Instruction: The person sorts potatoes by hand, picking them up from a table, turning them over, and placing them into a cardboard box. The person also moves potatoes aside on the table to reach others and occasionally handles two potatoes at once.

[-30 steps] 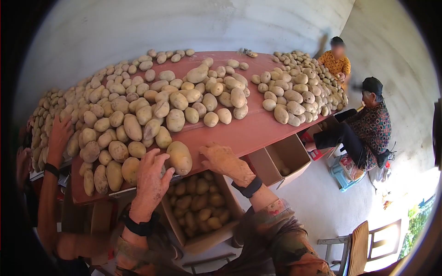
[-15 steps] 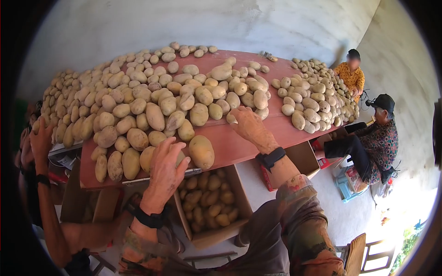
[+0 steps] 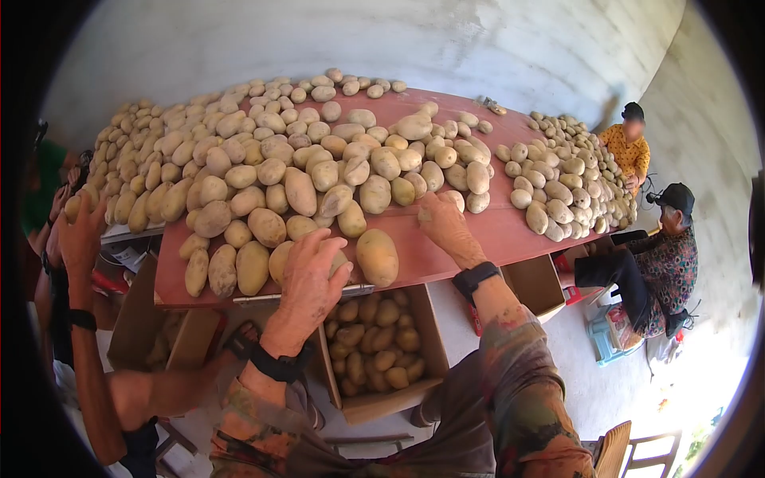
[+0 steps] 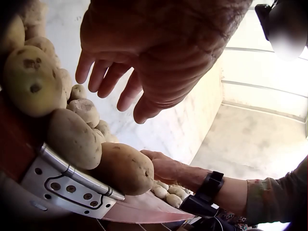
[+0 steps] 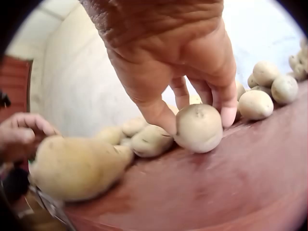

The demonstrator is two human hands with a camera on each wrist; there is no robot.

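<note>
My right hand (image 3: 450, 231) is at the front edge of the potato pile on the red table. In the right wrist view its thumb and fingers pinch a small round potato (image 5: 198, 129) low over the tabletop. My left hand (image 3: 307, 283) hovers by the table's front edge with its fingers loose and nothing in them, as the left wrist view shows. Just right of it lies a large potato (image 3: 377, 257), next to a metal hinge (image 4: 72, 185). Below the edge, a cardboard box (image 3: 430, 388) holds many potatoes.
More potatoes (image 3: 574, 187) are heaped at the table's right end, where two people sit. Another person's hand (image 3: 80, 243) holds a potato at far left. Other cardboard boxes (image 3: 534, 283) stand under the table edge. A wooden chair (image 3: 613, 450) is at lower right.
My right hand has moved from above the bare tabletop near the large potato out to the pile's edge and taken hold of a small potato. The left hand stays beside the large potato.
</note>
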